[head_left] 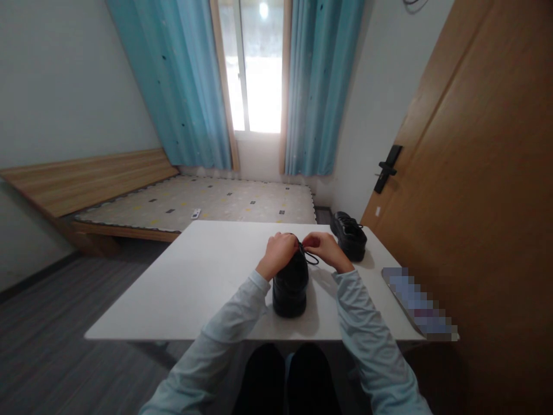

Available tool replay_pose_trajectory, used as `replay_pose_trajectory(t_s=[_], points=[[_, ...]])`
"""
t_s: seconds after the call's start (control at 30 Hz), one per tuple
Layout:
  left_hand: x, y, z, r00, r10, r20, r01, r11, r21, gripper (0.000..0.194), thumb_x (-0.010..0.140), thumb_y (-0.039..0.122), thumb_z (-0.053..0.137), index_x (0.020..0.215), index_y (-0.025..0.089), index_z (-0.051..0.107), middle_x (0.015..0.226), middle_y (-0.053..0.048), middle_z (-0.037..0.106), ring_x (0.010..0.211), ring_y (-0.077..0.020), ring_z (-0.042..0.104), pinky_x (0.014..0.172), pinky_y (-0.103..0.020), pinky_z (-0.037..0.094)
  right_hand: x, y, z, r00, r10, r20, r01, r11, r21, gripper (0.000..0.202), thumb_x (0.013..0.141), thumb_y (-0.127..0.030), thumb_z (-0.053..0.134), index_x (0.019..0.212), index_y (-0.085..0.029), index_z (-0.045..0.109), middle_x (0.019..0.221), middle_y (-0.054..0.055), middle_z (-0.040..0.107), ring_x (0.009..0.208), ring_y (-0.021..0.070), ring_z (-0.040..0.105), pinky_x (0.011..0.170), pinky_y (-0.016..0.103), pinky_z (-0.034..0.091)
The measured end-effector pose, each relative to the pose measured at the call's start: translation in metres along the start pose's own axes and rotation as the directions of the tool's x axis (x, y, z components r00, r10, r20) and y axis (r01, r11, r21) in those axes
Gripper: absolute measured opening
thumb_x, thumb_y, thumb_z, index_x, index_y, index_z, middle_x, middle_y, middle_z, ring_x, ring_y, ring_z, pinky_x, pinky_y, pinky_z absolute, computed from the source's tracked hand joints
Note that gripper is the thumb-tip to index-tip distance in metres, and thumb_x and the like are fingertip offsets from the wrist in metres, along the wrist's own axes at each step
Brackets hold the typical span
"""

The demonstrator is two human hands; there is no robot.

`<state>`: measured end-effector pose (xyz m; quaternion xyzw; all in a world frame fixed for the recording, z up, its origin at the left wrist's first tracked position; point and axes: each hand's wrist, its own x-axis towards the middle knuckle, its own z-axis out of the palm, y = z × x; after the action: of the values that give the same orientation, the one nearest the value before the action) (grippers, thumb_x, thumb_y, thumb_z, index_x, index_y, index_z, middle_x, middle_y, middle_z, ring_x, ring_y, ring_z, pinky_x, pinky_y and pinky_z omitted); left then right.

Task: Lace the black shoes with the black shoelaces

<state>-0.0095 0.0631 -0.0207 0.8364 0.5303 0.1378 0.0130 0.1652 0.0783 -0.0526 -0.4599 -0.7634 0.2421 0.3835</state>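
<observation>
A black lace-up shoe point(290, 291) stands on the white table point(173, 294) with its heel toward me. My left hand point(280, 251) is closed at the shoe's upper left side, its fingertips on the black lace near the top. From the right, my right hand point(324, 248) pinches the lace point(311, 260) close to the left fingertips. A loop of the lace hangs below the right fingers. The second black shoe point(349, 236) rests at the table's back right, just beyond my right hand.
A blurred flat object point(417, 302) lies along the table's right edge. Beyond the table is a bed point(224, 199) with a small white item point(196, 214) on it. A wooden door point(470, 190) stands close on the right.
</observation>
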Motion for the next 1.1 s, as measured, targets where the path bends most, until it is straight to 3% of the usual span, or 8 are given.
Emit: replay_pose_trajectory(t_s=[0.13,0.3,0.57,0.67,0.8,1.1], points=[[0.001,-0.007,0.002,1.000,0.002,-0.003,-0.002,0.999,-0.037,0.020,0.088,0.027,0.051,0.094,0.018,0.068,0.094,-0.011,0.070,0.093,-0.0259,0.062,0.078,-0.033,0.046,0.000,-0.002,0.000,1.000,-0.018,-0.012,0.018,1.000,-0.017,0.010,0.074,-0.018,0.063,0.081,-0.014,0.068,0.074,0.005,0.071,0.069,0.0153,0.065,0.064,0.025,0.050],[0.003,-0.018,-0.002,1.000,0.004,-0.011,-0.007,0.972,-0.235,0.016,0.087,0.022,0.052,0.090,0.016,0.067,0.091,-0.009,0.071,0.088,-0.0206,0.064,0.077,-0.028,0.045,-0.001,-0.008,-0.001,0.999,-0.038,0.025,0.039,0.999,-0.026,0.022,0.083,-0.032,0.057,0.084,-0.015,0.071,0.076,0.006,0.071,0.071,0.0156,0.064,0.063,0.025,0.048],[-0.004,-0.043,-0.010,0.987,-0.085,-0.138,0.005,0.867,-0.499,0.010,0.079,0.025,0.062,0.079,0.017,0.068,0.082,-0.005,0.073,0.077,-0.0166,0.065,0.071,-0.026,0.047,-0.003,-0.012,-0.001,0.994,-0.069,0.084,0.071,0.997,-0.018,0.027,0.080,-0.037,0.063,0.094,-0.016,0.072,0.085,0.006,0.065,0.069,0.0130,0.059,0.061,0.024,0.048],[-0.007,-0.058,-0.009,0.986,-0.098,-0.136,-0.013,0.764,-0.646,0.017,0.075,0.031,0.065,0.084,0.017,0.068,0.079,-0.005,0.073,0.075,-0.0171,0.066,0.071,-0.028,0.049,-0.005,-0.012,-0.002,0.991,-0.080,0.111,0.080,0.997,-0.003,0.027,0.080,-0.038,0.064,0.096,-0.018,0.072,0.090,0.006,0.062,0.074,0.0135,0.059,0.064,0.025,0.049],[-0.010,-0.071,-0.008,0.984,-0.140,-0.109,-0.013,0.553,-0.833,0.032,0.071,0.034,0.067,0.097,0.016,0.061,0.078,-0.006,0.071,0.075,-0.0180,0.067,0.065,-0.028,0.051,-0.007,-0.011,-0.003,0.979,-0.097,0.178,0.101,0.995,-0.017,0.033,0.071,-0.037,0.074,0.098,-0.019,0.071,0.099,0.006,0.059,0.082,0.0148,0.058,0.071,0.027,0.049],[-0.014,-0.082,0.002,0.955,-0.251,-0.158,-0.122,0.152,-0.981,0.031,0.073,0.034,0.067,0.093,0.017,0.051,0.082,-0.001,0.063,0.084,-0.0177,0.068,0.077,-0.037,0.056,-0.007,-0.009,-0.005,0.978,-0.122,0.167,0.133,0.990,-0.054,0.039,0.064,-0.035,0.079,0.099,-0.020,0.068,0.108,0.008,0.057,0.102,0.0212,0.056,0.086,0.036,0.047]])
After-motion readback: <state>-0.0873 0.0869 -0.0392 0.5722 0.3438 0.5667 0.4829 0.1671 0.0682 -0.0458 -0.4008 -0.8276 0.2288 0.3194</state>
